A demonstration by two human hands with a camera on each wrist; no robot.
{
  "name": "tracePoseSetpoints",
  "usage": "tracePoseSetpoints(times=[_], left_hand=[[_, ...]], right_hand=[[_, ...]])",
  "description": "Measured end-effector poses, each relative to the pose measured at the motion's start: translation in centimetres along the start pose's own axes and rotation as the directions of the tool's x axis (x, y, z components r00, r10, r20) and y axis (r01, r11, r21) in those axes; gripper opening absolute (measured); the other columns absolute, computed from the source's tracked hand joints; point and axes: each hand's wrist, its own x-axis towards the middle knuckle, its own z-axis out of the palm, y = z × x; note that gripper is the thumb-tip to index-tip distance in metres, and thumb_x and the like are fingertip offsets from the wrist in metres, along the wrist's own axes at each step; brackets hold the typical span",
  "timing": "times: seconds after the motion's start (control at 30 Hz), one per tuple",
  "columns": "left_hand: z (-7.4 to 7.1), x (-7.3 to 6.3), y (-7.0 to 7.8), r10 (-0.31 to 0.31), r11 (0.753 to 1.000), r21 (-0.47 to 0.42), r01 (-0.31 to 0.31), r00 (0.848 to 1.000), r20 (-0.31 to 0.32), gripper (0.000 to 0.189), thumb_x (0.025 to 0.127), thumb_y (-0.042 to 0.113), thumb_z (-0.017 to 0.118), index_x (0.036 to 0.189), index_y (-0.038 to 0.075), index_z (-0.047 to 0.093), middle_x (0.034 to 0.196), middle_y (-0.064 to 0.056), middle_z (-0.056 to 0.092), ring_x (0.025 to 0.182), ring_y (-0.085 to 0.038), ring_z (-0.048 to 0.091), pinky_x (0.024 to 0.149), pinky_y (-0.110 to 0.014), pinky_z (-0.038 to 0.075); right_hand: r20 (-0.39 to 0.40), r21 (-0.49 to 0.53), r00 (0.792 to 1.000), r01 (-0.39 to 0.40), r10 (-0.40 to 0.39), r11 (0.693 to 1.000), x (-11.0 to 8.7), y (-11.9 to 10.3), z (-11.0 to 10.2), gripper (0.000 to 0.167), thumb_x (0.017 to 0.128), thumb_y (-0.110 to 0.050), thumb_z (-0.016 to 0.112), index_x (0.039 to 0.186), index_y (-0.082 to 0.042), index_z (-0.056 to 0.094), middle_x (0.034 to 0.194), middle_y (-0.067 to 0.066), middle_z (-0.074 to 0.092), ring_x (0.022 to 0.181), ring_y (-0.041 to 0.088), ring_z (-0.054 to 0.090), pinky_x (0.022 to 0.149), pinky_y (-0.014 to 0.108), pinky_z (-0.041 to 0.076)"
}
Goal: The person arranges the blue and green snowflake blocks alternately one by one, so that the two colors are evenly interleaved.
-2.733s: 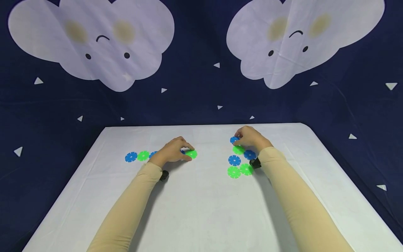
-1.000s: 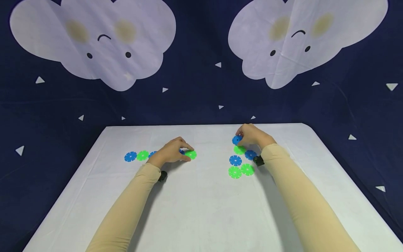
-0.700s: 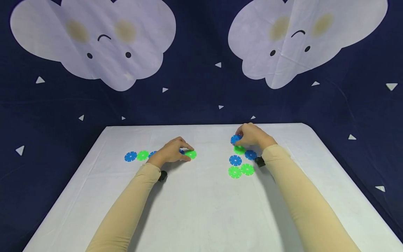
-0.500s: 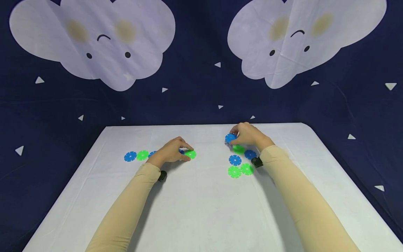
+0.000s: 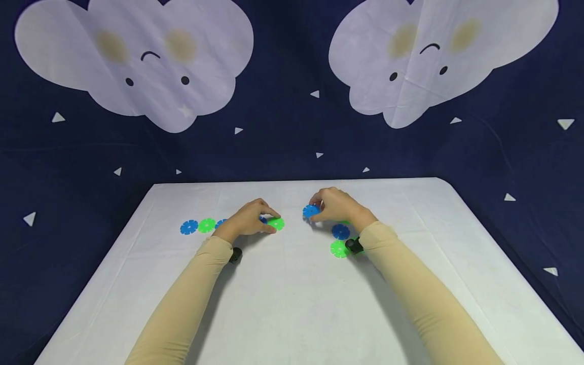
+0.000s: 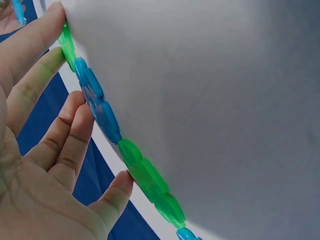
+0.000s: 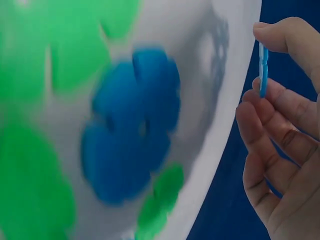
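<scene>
My left hand point(image 5: 248, 219) rests over a row of flat toy snowflake discs. Its thumb and a finger pinch opposite edges of the green disc point(image 5: 278, 223) at the row's right end. A blue disc point(image 5: 263, 220) beside that one is mostly covered by the fingers. To the right, my right hand point(image 5: 339, 205) holds another blue disc point(image 5: 311, 211) above the table, apart from the row. In the right wrist view this held blue disc point(image 7: 263, 70) appears edge-on between thumb and fingertips.
The row's left part shows a blue disc point(image 5: 189, 227), a green disc point(image 5: 207, 225) and part of another blue one. Under the right forearm lie a loose blue disc point(image 5: 340, 232) and green disc point(image 5: 339, 249), others partly hidden. A dark cloud-print cloth hangs behind the white table point(image 5: 283, 304).
My right hand has picked up the blue disc from the top of the right group and carried it left toward the row. The left hand has stayed nearly still.
</scene>
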Motion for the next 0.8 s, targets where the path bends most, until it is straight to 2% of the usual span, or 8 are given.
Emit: tracePoseSetpoints(times=[0.2,0.37,0.57,0.8], left_hand=[[0.1,0.1,-0.1,0.009,1.000,-0.002,-0.009,1.000,-0.008,0.045,0.091,0.028,0.089,0.134,0.020,0.078,0.142,-0.014,0.061,0.136,-0.036,0.058,0.122,-0.055,0.045],[0.1,0.1,-0.3,0.009,1.000,-0.012,-0.009,1.000,-0.006,0.045,0.091,0.028,0.089,0.134,0.019,0.078,0.140,-0.015,0.061,0.134,-0.036,0.058,0.120,-0.055,0.046],[0.0,0.0,-0.1,0.008,1.000,-0.016,-0.008,1.000,0.000,0.045,0.091,0.028,0.089,0.134,0.019,0.078,0.142,-0.015,0.060,0.135,-0.037,0.058,0.120,-0.056,0.046],[-0.1,0.0,0.0,0.006,1.000,-0.014,-0.006,1.000,0.004,0.045,0.092,0.029,0.088,0.134,0.019,0.077,0.142,-0.015,0.060,0.135,-0.036,0.058,0.120,-0.056,0.047]], right_hand=[[0.004,-0.042,0.999,-0.035,0.036,0.998,0.3,-1.5,1.9,0.053,0.083,-0.044,0.092,0.122,-0.010,0.081,0.107,0.001,0.081,0.099,0.016,0.072,0.093,0.041,0.062],[-0.002,-0.084,1.000,-0.031,0.031,0.996,0.7,-2.7,3.0,0.053,0.083,-0.047,0.091,0.120,-0.011,0.082,0.102,-0.001,0.079,0.095,0.015,0.070,0.089,0.040,0.062],[-0.012,-0.126,0.999,-0.033,0.032,0.992,1.0,-3.7,3.7,0.052,0.083,-0.050,0.091,0.117,-0.012,0.082,0.097,-0.003,0.076,0.088,0.013,0.066,0.083,0.038,0.060],[-0.026,-0.168,0.999,-0.037,0.033,0.985,1.0,-4.3,3.9,0.053,0.082,-0.052,0.091,0.116,-0.012,0.082,0.098,-0.003,0.077,0.089,0.014,0.066,0.085,0.040,0.061]])
